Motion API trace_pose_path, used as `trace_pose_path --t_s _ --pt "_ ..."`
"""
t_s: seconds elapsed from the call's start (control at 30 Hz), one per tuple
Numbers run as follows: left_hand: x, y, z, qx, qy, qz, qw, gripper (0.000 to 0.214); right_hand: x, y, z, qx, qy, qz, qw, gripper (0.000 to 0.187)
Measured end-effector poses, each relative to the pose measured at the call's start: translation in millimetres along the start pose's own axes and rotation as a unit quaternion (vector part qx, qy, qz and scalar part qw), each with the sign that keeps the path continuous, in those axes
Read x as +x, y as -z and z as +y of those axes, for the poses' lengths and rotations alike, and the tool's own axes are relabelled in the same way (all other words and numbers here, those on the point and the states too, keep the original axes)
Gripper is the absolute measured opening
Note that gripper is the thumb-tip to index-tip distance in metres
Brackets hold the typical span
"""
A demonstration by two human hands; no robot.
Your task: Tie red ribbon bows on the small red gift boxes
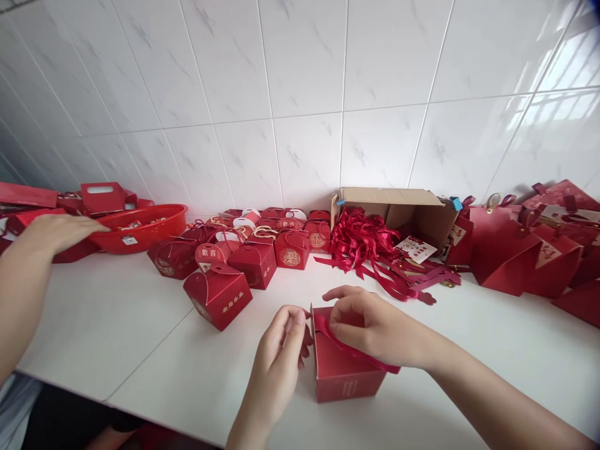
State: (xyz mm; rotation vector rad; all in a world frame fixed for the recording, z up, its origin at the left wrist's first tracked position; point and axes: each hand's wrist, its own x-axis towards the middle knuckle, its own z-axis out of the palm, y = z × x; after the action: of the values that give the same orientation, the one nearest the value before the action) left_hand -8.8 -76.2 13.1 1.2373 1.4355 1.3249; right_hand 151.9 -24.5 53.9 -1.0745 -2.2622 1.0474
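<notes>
A red gift box (349,382) stands on the white table in front of me, with a dark red ribbon (375,360) lying across its top. My right hand (375,324) is over the box, thumb and index finger closed on the ribbon, the other fingers partly raised. At the box's left edge, my left hand (282,350) has its fingers curled and thumb pressed toward the index finger. A small red bit shows by those fingertips; what they pinch is too hidden to name.
Several finished-looking red boxes (218,297) stand left of centre. Behind are a cardboard box (391,197) and a heap of red ribbons (360,240). Red gift bags (497,250) line the right. A co-worker's hand (59,234) reaches beside a red basin (154,234).
</notes>
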Motion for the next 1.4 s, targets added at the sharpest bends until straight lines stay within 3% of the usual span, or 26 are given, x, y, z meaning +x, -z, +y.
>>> trace_pose_path --t_s 0.33,0.47,0.67,0.8,0.87,0.93,1.03,1.1,1.13,1.2,1.23,1.33,1.4 --pt "7 -3.3 -6 -0.024 -0.031 0.0 0.999 0.022 -2 -1 4 -0.018 -0.039 0.01 0.999 0.014" --pt "8 -3.4 -5 -0.033 -0.032 0.019 0.999 0.024 -1 -1 4 -0.04 -0.015 0.02 0.999 0.014" --pt "9 -0.4 -7 -0.048 -0.027 -0.01 0.998 0.023 0 -2 1 -0.059 0.0 0.03 0.998 0.018" --pt "11 -1.3 -9 -0.047 -0.036 0.024 0.998 0.021 0 -4 3 -0.047 -0.009 0.029 0.998 0.023" --pt "16 4.5 -12 -0.057 -0.031 0.083 0.994 0.02 0 -2 5 -0.026 -0.021 0.022 0.999 0.026" --pt "22 17.7 -16 -0.095 -0.031 0.197 0.975 0.018 -2 5 8 -0.01 -0.027 0.025 0.999 0.027" --pt "27 45.0 -21 -0.167 -0.06 0.383 0.906 0.016 -9 27 12 -0.028 -0.015 0.071 0.997 0.034" --pt "27 58.1 -22 -0.149 -0.089 0.458 0.872 0.018 -16 46 16 -0.053 -0.005 0.103 0.993 0.037" --pt "26 60.9 -22 -0.128 -0.102 0.47 0.867 0.02 -21 55 19 -0.061 -0.008 0.11 0.992 0.037" --pt "23 58.0 -20 -0.091 -0.127 0.45 0.879 0.022 -30 66 26 -0.076 -0.028 0.104 0.991 0.036" --pt "22 52.9 -20 -0.084 -0.132 0.41 0.899 0.023 -35 68 29 -0.084 -0.044 0.094 0.991 0.035" --pt "22 29.6 -19 -0.078 -0.099 0.187 0.974 0.028 -45 58 38 -0.106 -0.083 0.072 0.988 0.034" --pt "20 14.7 -18 -0.068 -0.043 0.019 0.997 0.038 -46 43 44 -0.08 -0.083 0.062 0.991 0.034"
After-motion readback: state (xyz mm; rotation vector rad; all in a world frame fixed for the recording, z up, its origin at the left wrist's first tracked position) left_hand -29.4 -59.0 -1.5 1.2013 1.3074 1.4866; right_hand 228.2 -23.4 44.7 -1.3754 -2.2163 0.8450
